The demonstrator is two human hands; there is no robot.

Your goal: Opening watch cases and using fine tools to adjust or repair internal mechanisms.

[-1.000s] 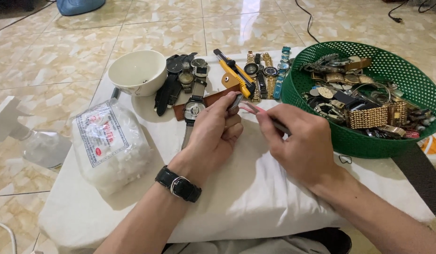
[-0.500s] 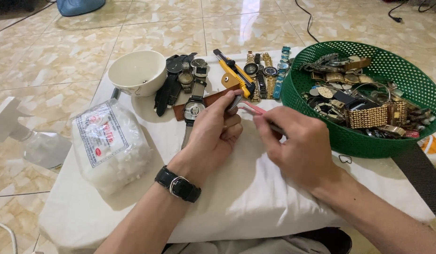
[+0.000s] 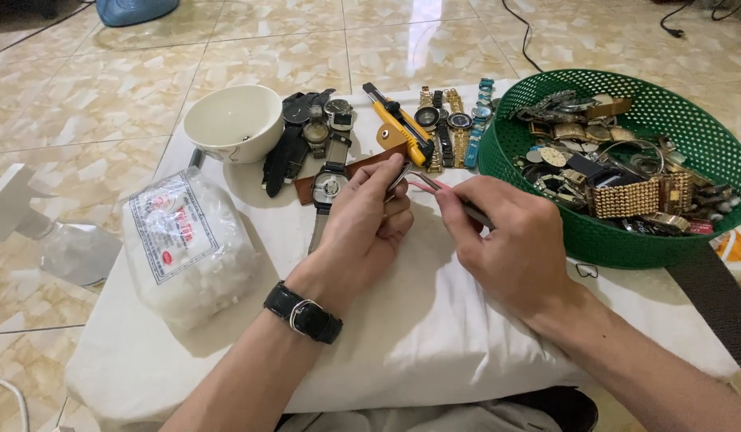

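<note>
Left hand: I saw my left hand closed around a small metal watch part, pinched between thumb and fingertips above the white cloth.
Right hand: my right hand gripped a thin pink-handled tool, whose tip met the metal part at the left fingertips.
Wrist: a black-strapped wristwatch sat on my left wrist.
Where the part was: held off the cloth, just in front of the row of watches and the yellow utility knife.
Left of the hands: a white bowl stood near a cluster of dark-strapped watches; a clear bag of white cotton lay nearer me.
Right of the hands: a green plastic basket held many watches and bands, close beside my right hand.
Surroundings: the cloth-covered surface stood on a marbled tile floor.
</note>
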